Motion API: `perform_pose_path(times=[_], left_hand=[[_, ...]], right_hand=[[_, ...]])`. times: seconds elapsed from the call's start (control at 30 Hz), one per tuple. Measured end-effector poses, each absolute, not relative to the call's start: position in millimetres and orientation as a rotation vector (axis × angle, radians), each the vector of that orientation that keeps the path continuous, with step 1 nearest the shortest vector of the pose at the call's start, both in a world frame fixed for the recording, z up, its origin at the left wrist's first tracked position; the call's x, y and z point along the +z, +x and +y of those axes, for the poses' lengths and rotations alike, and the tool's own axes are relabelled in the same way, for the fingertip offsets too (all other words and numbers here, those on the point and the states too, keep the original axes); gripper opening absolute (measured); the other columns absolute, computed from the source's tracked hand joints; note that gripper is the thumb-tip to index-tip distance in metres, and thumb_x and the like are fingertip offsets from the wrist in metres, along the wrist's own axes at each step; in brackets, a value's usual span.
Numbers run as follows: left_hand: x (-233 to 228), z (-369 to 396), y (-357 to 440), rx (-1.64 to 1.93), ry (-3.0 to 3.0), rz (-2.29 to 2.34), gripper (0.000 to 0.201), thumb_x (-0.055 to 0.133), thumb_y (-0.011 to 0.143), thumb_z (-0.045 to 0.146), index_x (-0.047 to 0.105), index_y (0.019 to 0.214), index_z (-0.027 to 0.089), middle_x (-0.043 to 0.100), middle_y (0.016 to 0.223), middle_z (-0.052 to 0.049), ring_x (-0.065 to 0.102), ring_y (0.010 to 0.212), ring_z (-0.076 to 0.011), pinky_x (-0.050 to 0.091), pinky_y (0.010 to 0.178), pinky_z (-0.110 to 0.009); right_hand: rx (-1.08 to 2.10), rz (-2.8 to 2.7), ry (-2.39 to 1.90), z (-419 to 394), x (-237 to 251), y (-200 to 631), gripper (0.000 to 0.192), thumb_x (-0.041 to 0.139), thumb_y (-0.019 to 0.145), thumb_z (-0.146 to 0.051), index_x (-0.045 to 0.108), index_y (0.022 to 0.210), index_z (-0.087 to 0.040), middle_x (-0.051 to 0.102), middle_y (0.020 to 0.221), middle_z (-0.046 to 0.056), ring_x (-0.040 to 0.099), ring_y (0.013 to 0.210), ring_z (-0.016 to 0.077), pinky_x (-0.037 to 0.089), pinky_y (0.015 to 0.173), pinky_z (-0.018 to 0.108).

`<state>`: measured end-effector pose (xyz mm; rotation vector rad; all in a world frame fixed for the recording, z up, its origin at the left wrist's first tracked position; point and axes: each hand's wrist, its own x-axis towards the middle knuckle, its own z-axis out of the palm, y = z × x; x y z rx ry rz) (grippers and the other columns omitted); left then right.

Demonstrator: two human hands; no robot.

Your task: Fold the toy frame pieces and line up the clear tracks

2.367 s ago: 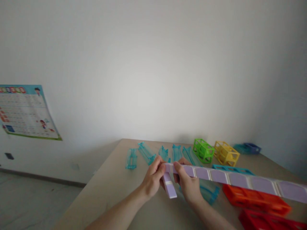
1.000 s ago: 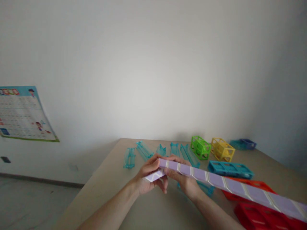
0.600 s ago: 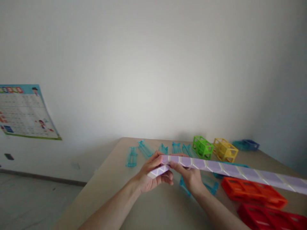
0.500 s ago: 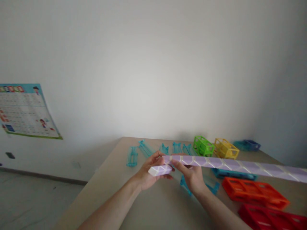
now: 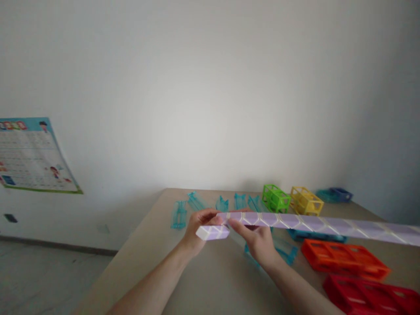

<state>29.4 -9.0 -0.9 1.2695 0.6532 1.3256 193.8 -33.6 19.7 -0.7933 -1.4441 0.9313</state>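
A long lilac-and-white snake twist puzzle [image 5: 285, 220], made of linked wedge segments, stretches from my hands out past the right edge. At its left end a short piece [image 5: 213, 232] folds back below the long stretch. My left hand [image 5: 194, 229] is closed around the bend and short piece, its fingertips partly hidden behind the puzzle. Gripping the long stretch beside the bend is my right hand [image 5: 259, 243], thumb on the near side and fingers behind it. Both hands are raised above the table.
On the table [image 5: 144, 258] lie several clear teal plastic pieces [image 5: 179, 215]. Further right stand a green frame [image 5: 275, 199], a yellow frame [image 5: 306, 201] and a dark blue container [image 5: 341, 195]. Orange [image 5: 344, 258] and red frames [image 5: 367, 295] lie nearer. A wall is behind.
Both hands and the puzzle have shifted slightly left. The short folded end now sits a little further left, and my right thumb is closer to the bend. The whole view has drifted slightly.
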Motion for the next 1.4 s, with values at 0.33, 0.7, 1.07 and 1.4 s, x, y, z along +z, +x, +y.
perform_pose_path(times=[0.33, 0.7, 1.07, 1.4], left_hand=[[-8.5, -9.8, 38.9, 1.438, 1.182, 0.673, 0.024, 0.075, 0.068, 0.038, 0.073, 0.075, 0.015, 0.069, 0.069, -0.003, 0.057, 0.057, -0.0147, 0.043, 0.056, -0.026], [-9.5, -11.9, 43.5, 1.555, 1.192, 0.759, 0.025, 0.072, 0.073, 0.036, 0.065, 0.067, 0.013, 0.061, 0.056, 0.001, 0.051, 0.051, -0.0105, 0.039, 0.049, -0.021], [0.7, -11.5, 40.9, 1.595, 1.062, 0.533, 0.026, 0.074, 0.073, 0.028, 0.068, 0.095, 0.017, 0.070, 0.089, -0.003, 0.062, 0.076, -0.0125, 0.046, 0.068, -0.020], [6.8, -22.3, 34.6, 1.323, 1.081, 0.303, 0.027, 0.073, 0.074, 0.028, 0.069, 0.097, 0.015, 0.067, 0.083, -0.006, 0.064, 0.075, -0.0175, 0.054, 0.068, -0.029]], right_hand=[[0.825, -1.457, -0.722, -37.5, 16.6, 190.9, 0.020, 0.067, 0.080, -0.037, 0.069, 0.084, -0.018, 0.070, 0.083, 0.007, 0.065, 0.079, 0.0232, 0.050, 0.074, 0.035], [0.490, -1.671, -0.700, -35.6, 12.0, 194.0, 0.015, 0.064, 0.081, -0.028, 0.065, 0.094, -0.021, 0.065, 0.087, 0.006, 0.061, 0.077, 0.0215, 0.046, 0.069, 0.032], [0.755, -1.376, -0.735, -38.0, 12.0, 189.4, 0.020, 0.070, 0.076, -0.033, 0.065, 0.093, -0.022, 0.066, 0.090, 0.003, 0.061, 0.084, 0.0206, 0.047, 0.075, 0.029], [0.858, -1.358, -0.641, -30.0, 5.9, 196.9, 0.013, 0.071, 0.077, -0.031, 0.065, 0.077, -0.020, 0.063, 0.073, 0.000, 0.057, 0.068, 0.0165, 0.043, 0.064, 0.028]])
